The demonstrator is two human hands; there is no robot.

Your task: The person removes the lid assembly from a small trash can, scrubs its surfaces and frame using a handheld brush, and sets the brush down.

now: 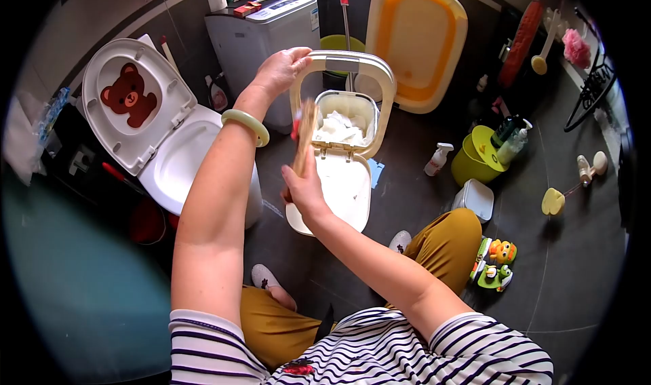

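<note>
My left hand (281, 71) is closed on the upper left corner of a white ring-shaped bin rim (388, 90), which stands raised. Through and below this rim shows the trash bin (375, 113), with crumpled white tissues (342, 127) in it. Its white lid (346, 194) is folded open toward me. In my right hand (305, 189) is a long, flat wooden-handled tool (306, 135), blurred by motion; I cannot make out its end. It crosses in front of the rim's left side, and a small red part shows beside it.
At left is an open toilet (180, 158); behind stands a washing machine (264, 29). A folded orange and white tub (415, 46) leans at the back. To the right are a spray bottle (438, 159), a green bucket (471, 161), a lidded box (476, 198) and bath toys (495, 270).
</note>
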